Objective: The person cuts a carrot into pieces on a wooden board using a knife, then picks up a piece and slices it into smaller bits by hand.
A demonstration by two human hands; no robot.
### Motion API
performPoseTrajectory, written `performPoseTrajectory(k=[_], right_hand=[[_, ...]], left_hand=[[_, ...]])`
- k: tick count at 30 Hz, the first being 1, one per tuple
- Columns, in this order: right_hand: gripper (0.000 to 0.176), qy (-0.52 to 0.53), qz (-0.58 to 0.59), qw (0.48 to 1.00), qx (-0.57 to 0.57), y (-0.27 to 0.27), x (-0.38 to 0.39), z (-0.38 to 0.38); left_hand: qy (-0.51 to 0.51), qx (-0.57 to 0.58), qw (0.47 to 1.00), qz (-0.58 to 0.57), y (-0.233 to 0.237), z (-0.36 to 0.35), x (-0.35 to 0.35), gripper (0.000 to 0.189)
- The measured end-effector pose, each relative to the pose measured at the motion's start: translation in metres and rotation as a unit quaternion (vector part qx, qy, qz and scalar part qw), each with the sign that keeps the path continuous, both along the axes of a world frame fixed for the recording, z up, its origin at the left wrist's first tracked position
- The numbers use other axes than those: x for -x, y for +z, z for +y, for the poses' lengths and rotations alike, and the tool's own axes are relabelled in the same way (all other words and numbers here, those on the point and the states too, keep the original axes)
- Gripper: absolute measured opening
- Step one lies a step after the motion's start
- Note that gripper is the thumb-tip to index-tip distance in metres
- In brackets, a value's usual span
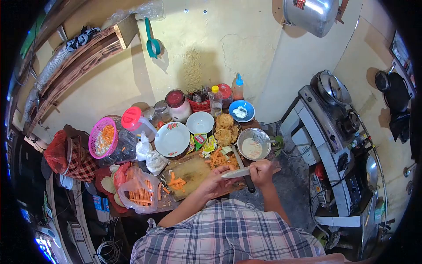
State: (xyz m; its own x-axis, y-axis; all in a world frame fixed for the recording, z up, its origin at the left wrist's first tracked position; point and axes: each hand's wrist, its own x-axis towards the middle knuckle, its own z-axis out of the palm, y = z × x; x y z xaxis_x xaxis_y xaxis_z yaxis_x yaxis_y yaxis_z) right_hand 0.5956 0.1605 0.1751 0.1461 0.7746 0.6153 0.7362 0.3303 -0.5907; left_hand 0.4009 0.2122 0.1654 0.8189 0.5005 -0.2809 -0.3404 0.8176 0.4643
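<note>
My right hand (262, 173) is closed round the handle of a knife (236, 173), whose broad pale blade points left towards my left hand. My left hand (214, 183) is closed beside the blade tip, around what looks like a small carrot piece, mostly hidden by the fingers. Both hands are over the near right part of a wooden cutting board (193, 168). Cut carrot pieces (176, 183) lie on its left side. Orange peelings (217, 159) are heaped behind my left hand. A second knife with a black handle (249, 184) lies under the first one.
A metal bowl of batter (253, 148) stands right of the board, beside fried food (227, 128). On the left are a plastic bag of carrots (139, 193), a flowered plate (172, 140) and a pink basket of shreds (103, 137). A stove (327, 127) stands right.
</note>
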Motion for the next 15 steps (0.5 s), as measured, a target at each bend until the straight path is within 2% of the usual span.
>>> performPoseTrajectory(k=[5, 8, 13, 14, 15], right_hand=[[0.021, 0.026, 0.013, 1.0, -0.006, 0.002, 0.009, 0.009], [0.022, 0.019, 0.009, 1.0, -0.01, -0.005, 0.005, 0.016], [0.022, 0.022, -0.004, 0.999, -0.035, 0.002, 0.017, 0.019], [0.022, 0.023, -0.004, 0.999, -0.036, 0.002, 0.015, 0.021], [0.022, 0.014, -0.005, 1.0, -0.028, 0.001, 0.011, 0.023]], left_hand=[[0.031, -0.028, 0.998, 0.053, 0.009, 0.01, 0.007, 0.019], [0.018, -0.036, 0.999, -0.005, -0.004, 0.019, 0.009, 0.021], [0.049, -0.042, 0.995, 0.073, 0.017, 0.015, 0.006, 0.022], [0.05, -0.043, 0.995, 0.073, 0.012, 0.018, 0.006, 0.022], [0.037, -0.043, 0.998, 0.026, 0.005, 0.022, 0.007, 0.022]])
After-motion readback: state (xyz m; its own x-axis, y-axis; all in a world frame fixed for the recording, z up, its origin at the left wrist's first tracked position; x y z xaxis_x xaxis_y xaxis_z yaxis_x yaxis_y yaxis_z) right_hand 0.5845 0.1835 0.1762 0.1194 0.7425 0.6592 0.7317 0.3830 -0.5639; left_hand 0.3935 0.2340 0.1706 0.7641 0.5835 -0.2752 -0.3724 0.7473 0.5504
